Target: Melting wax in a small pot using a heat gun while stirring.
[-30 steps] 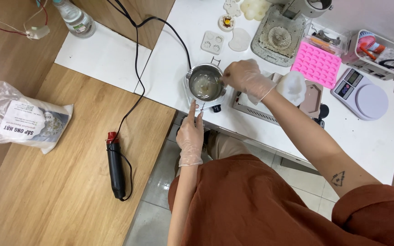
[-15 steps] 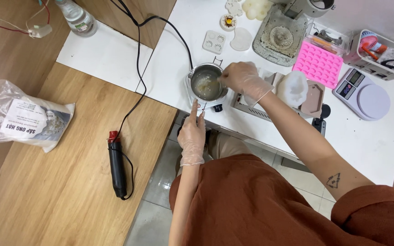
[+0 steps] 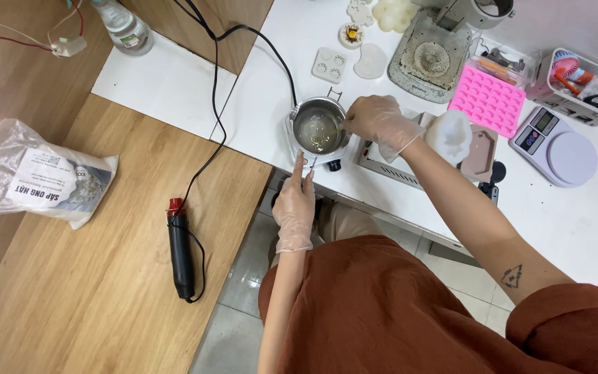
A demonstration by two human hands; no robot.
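Note:
A small metal pot (image 3: 318, 129) sits on a small hotplate at the white table's front edge, with pale half-melted bits inside. My gloved right hand (image 3: 379, 123) is at the pot's right rim, closed on a thin stirring stick whose tip dips into the pot. My gloved left hand (image 3: 295, 206) is just below the pot, fingers pointing up and pinching the pot's handle at the table edge.
A pink silicone mould (image 3: 486, 102), a white digital scale (image 3: 556, 146), a clear lumpy mould (image 3: 450, 134) and a grey melter (image 3: 434, 59) lie to the right. On the wooden bench to the left are a black heat gun (image 3: 180, 252) and a plastic bag of pellets (image 3: 34, 181).
The view has shifted slightly. My right hand has moved a little around the pot's rim with the stick; my left hand stays at the handle.

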